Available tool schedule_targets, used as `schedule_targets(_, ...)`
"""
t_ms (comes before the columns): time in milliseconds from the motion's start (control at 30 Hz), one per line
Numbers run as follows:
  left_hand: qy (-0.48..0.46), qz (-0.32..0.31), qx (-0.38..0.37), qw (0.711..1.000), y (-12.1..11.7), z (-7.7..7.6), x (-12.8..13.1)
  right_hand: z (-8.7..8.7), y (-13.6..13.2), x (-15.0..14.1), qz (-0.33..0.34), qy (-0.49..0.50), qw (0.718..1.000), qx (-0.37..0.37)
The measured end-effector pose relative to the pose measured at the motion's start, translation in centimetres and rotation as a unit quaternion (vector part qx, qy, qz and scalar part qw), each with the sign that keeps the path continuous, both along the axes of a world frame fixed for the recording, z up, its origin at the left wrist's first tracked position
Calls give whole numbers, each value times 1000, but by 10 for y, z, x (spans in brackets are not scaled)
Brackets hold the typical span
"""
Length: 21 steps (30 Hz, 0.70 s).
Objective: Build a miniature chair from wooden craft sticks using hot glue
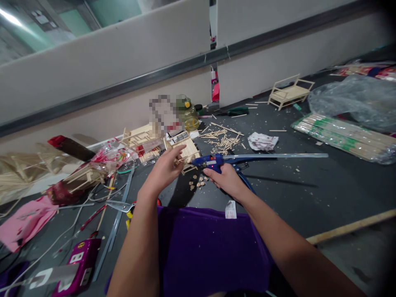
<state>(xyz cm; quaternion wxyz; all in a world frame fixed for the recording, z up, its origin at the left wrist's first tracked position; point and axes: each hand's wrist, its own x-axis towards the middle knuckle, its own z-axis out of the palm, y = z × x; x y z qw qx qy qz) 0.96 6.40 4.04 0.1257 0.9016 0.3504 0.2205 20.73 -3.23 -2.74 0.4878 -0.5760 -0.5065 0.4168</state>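
Note:
My right hand [227,179] is wrapped round the handle of a blue hot glue gun [213,162]. A long clear glue stick [287,156] sticks out of the gun's back toward the right. My left hand [165,169] has its fingers curled at a small model made of thin wooden sticks [189,150], holding it by its near left side. The gun's nozzle points left and lies close to these fingers and the model; whether it touches is too small to tell. Small wooden bits [198,182] lie just below the gun.
Loose cut sticks [225,142] and a crumpled tissue [262,141] lie beyond the gun. A miniature wooden bench [291,91] and bagged sticks [343,138] are at the right. Pliers [122,205], a purple power strip [80,262] and cables are at the left; a bottle [190,117] stands behind.

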Motion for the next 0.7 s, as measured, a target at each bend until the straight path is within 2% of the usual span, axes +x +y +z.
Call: schedule_targets(700, 0, -4, 3, 1000, 0, -1, 0, 2, -1, 2, 11, -11, 1000, 4)
